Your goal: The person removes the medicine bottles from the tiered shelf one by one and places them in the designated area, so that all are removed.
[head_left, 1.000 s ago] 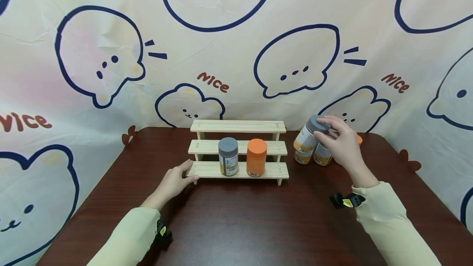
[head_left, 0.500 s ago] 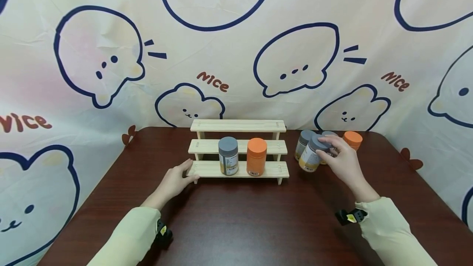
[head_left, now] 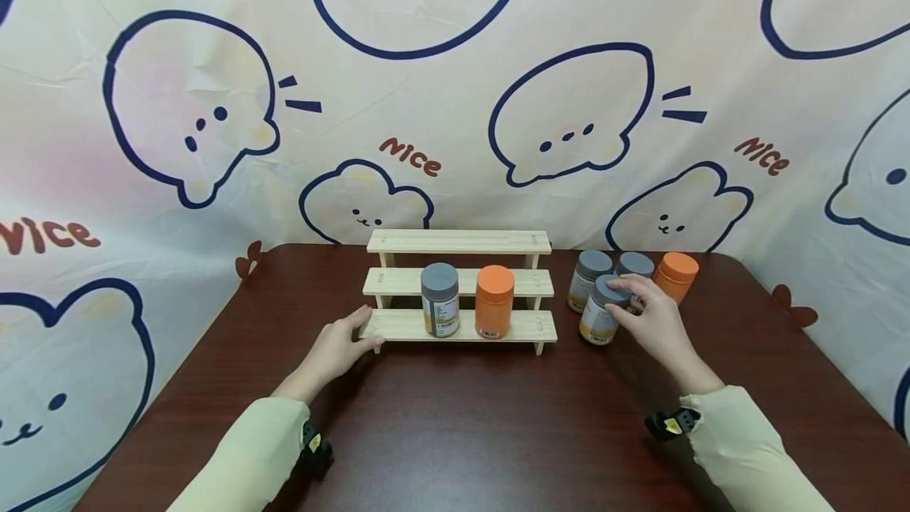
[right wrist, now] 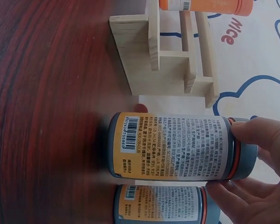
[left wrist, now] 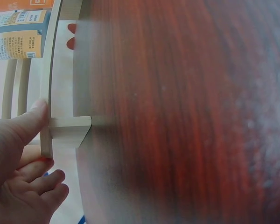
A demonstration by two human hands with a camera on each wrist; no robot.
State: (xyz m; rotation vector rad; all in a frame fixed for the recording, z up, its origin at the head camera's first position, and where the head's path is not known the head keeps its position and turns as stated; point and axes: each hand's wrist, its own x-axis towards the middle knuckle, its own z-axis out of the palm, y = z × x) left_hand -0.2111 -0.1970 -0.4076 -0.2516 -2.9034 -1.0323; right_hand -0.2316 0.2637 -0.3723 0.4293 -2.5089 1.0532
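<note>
My right hand (head_left: 657,322) pinches the grey cap of a supplement bottle (head_left: 599,325) with a white and yellow label. In the right wrist view this bottle (right wrist: 172,147) stands close over the table, with a second grey-capped bottle (right wrist: 158,203) beside it. My left hand (head_left: 332,355) grips the left end of the lowest step of a three-step wooden rack (head_left: 458,242). In the left wrist view the thumb lies on top of the board (left wrist: 45,84). On that lowest step stand a grey-capped bottle (head_left: 441,308) and an orange bottle (head_left: 494,308), both upright.
Right of the rack, behind the held bottle, stand two more grey-capped bottles, one left (head_left: 592,269) and one partly hidden (head_left: 635,263), and an orange bottle (head_left: 675,276). The brown table (head_left: 455,417) meets a patterned cloth (head_left: 455,101) at the back.
My right hand has brought the grey-capped bottle down and toward me, from above the other bottles to in front of them, turning it more upright. The left hand stays on the rack.
</note>
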